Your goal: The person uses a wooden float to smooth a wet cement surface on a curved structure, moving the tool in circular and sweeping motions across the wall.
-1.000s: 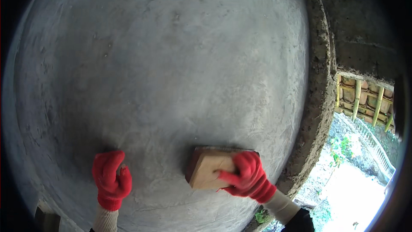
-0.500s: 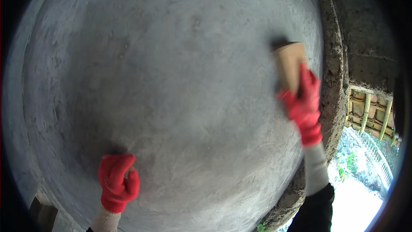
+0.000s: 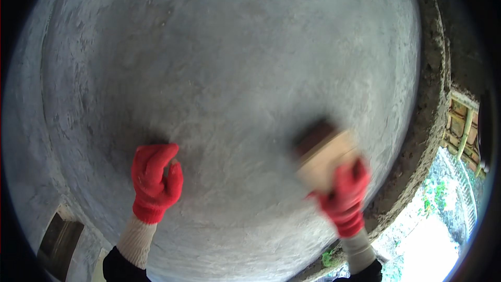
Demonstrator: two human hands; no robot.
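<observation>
A broad grey plastered wall (image 3: 235, 83) fills most of the view. At the right, my right hand (image 3: 346, 193), in a red knitted glove, is closed round a tan rectangular block (image 3: 329, 159) with a dark reddish-brown side. The block lies tilted against the wall, its edges smeared by motion. My left hand (image 3: 156, 177), gloved the same way, is at the lower left close to the wall. Its fingers are curled, with a small gap beside the thumb. The fingertips are hidden, so anything inside them cannot be made out.
A rough ledge (image 3: 430, 151) borders the wall on the right. Beyond it are a tiled roof underside with poles (image 3: 462, 125), green plants (image 3: 433, 196) and bright ground. A dark recess (image 3: 60, 240) sits at the lower left.
My right hand has swept the block down and to the left across the wall, turning it. My left hand appears slightly higher and further right, its fingers curled as before. The view has shifted slightly.
</observation>
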